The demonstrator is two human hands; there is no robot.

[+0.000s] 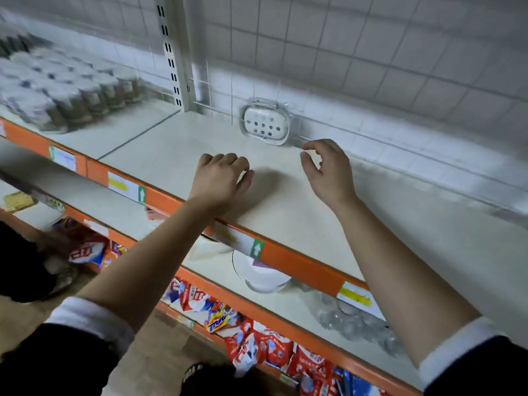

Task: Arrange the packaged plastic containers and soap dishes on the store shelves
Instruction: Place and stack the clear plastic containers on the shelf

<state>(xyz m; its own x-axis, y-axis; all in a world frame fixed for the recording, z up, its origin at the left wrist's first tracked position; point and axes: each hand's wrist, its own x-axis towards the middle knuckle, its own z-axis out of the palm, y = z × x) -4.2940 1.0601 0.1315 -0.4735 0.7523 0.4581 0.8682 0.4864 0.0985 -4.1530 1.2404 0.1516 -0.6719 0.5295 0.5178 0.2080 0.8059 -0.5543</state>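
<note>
Matt, smooth cream finish on the shelf (177,150), with a glossy orange front rail (291,261) carrying paper labels (125,185). At twelve o'clock, clear glossy plastic wrapped round a smooth white plastic soap dish (264,124), against a white-coated wire grid (371,67). At six o'clock, shiny crinkled plastic packets (257,344); at ten o'clock, jars (85,101) under glossy film.

Soap dish (265,124): white, rounded-rectangular, with dark round holes, sealed in clear packaging; stands on edge at the far side of the top shelf (285,201), against the wire grid (288,67).
Top shelf: cream board, orange front edge.
Round white container (261,274): lower shelf, half hidden under the top shelf's edge; possibly a bowl.
Clear packaged containers (351,321): lower shelf, right of the white one, blurred.
</note>
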